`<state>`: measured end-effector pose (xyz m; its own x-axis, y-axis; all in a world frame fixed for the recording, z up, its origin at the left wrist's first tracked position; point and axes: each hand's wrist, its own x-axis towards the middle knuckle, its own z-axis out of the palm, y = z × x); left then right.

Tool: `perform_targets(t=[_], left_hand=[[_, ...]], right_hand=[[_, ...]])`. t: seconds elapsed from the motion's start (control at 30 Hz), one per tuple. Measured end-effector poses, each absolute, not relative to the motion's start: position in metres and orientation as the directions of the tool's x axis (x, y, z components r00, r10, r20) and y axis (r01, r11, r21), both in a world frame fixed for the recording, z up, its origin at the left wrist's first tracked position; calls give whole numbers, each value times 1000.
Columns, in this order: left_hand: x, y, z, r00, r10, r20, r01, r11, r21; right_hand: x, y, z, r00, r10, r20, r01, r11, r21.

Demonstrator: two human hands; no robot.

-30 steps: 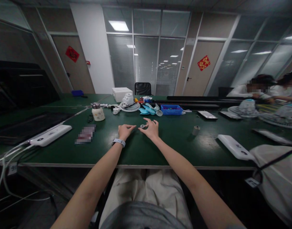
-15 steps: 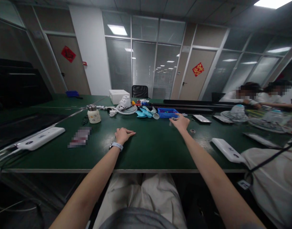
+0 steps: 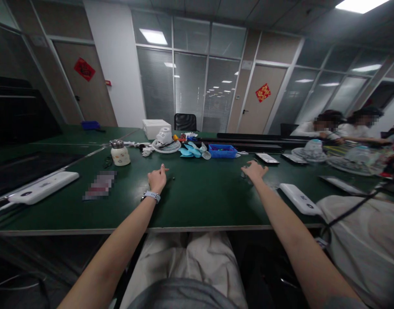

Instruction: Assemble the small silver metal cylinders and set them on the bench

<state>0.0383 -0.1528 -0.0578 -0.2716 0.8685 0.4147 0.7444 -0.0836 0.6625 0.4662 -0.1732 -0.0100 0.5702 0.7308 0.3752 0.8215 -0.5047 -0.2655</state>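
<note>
My left hand [image 3: 157, 178] is over the green table [image 3: 197, 197], index finger and thumb apart, other fingers curled, with nothing visible in it. A tiny dark piece [image 3: 174, 178] lies on the table just right of its fingertips. Farther right, my right hand [image 3: 256, 171] has its fingertips on a small greyish, partly see-through part [image 3: 244, 173], at or just above the tabletop. The part's kind is too small to make out. Light-blue fan blades [image 3: 192, 149] and a blue tray [image 3: 222, 151] of small items lie beyond both hands.
A white fan body [image 3: 165, 136] sits on a round grille [image 3: 167, 146] near a white box [image 3: 156, 128]. A cream bottle [image 3: 120, 155] stands left. White power strips [image 3: 44, 187] [image 3: 299, 198] flank me. Phones [image 3: 267, 158] lie right; two people [image 3: 332, 126] sit beyond.
My left hand has drawn back left and opened, leaving the tiny dark piece on the table. My right hand has moved right and nearer with the small part, covering the ring-shaped piece's spot.
</note>
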Motion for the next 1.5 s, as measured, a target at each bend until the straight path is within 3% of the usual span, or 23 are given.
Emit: perform_targets(t=[0.1,0.2,0.3,0.37,0.47,0.67,0.83,0.97,1.03,1.17,1.5], left_hand=[[39,-153,-55,-310,846,434,737,-75,672],[38,-152,-55,-371,817,442,716,-51,696],[35,-152,-55,-420,792,444,698,-31,716],[35,-153,-55,-447,781,436,686,-13,727],[35,-157,-52,-461,780,423,674,-2,739],[37,-159,-51,-432,797,422,674,-26,738],[35,-156,-56,-444,794,416,664,-19,747],[35,-155,-57,-428,804,412,677,-17,736],[35,-155,-57,-422,806,415,683,-18,730],[35,-155,-58,-412,807,423,692,-25,721],[35,-157,-58,-395,818,419,686,-40,726]], right_hand=[[440,-181,-6,445,716,538,893,-396,-212],[382,-188,-1,176,748,640,978,-57,-202],[306,-186,-5,-83,871,484,893,280,-352],[259,-179,-15,-177,914,364,822,341,-456],[208,-166,-36,-169,950,261,808,285,-515],[187,-160,-55,-76,956,283,820,222,-527],[264,-174,-18,1,842,540,890,245,-384],[372,-185,2,361,623,693,915,-95,-391],[418,-189,-2,491,554,672,869,-258,-422],[463,-187,-22,627,564,538,779,-429,-457],[463,-187,-27,721,561,407,681,-466,-565]])
